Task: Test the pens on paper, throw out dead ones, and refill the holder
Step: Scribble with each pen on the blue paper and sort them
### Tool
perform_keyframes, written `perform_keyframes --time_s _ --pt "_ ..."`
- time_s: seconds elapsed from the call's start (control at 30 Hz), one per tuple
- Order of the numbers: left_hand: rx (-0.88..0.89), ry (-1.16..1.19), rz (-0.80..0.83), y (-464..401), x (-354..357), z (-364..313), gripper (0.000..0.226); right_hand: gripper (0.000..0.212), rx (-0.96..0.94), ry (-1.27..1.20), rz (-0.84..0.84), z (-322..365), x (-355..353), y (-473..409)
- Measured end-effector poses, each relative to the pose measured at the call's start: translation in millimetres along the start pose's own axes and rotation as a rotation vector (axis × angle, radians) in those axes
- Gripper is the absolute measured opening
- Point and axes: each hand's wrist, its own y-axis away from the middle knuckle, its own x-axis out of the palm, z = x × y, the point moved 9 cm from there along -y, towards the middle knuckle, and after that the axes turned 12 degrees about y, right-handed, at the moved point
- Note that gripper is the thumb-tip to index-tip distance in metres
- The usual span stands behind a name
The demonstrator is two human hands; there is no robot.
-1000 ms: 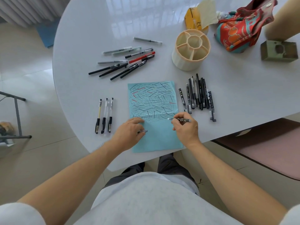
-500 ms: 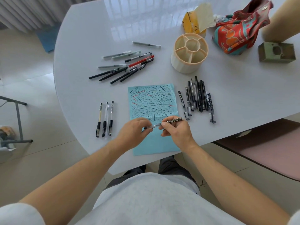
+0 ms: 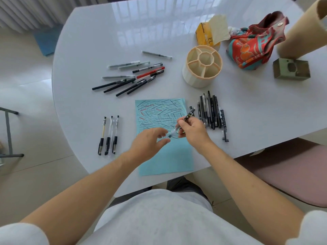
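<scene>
My right hand [image 3: 192, 130] grips a black dotted pen [image 3: 189, 115] slanted over the blue test paper [image 3: 164, 161], which is covered in scribbled lines. My left hand [image 3: 150, 144] pinches the clear pen cap [image 3: 172, 133] at the pen's lower end; that spot is blurred. The cream pen holder [image 3: 201, 80] stands with its compartments showing no pens. Three pens [image 3: 108, 135] lie side by side left of the paper. A loose pile of several pens [image 3: 134, 76] lies behind them. Right of the paper sits a tight bunch of dark pens [image 3: 211, 112].
On the white table [image 3: 256, 106], at the back right, are a yellow tissue pack [image 3: 205, 35], a patterned cloth bag [image 3: 251, 48], a green box [image 3: 290, 70] and a cardboard tube [image 3: 304, 27]. A pink chair seat [image 3: 292, 167] is at the right below the table edge.
My right hand lifted the pen off the paper and tilted it. My left hand brought the cap from the paper up to the pen's tip.
</scene>
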Motion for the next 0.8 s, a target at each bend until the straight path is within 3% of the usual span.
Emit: perform_keyframes --time_s 0.1,0.17,0.27,0.53,0.8 --pt "-0.028 -0.085 -0.065 -4.3 -11.9 21.3 0.045 0.007 -0.027 0.451 -0.060 4.9 -26.2 -32.6" --pt "-0.043 -0.174 -0.089 -2.7 -17.9 36.1 0.052 0.018 -0.058 0.733 -0.055 1.4 -30.5 -44.1" --pt "-0.078 -0.320 -0.028 1.8 -17.3 54.1 0.063 0.024 -0.102 0.919 -0.060 -7.9 -29.3 -52.0" --pt "-0.086 -0.403 -0.009 15.7 -17.5 67.3 0.066 0.031 -0.113 0.966 -0.210 12.9 -42.7 -61.4" --pt "-0.092 -0.352 -0.043 21.9 -18.2 65.6 0.067 0.026 -0.582 0.916 -0.090 147.1 64.3 -126.9"
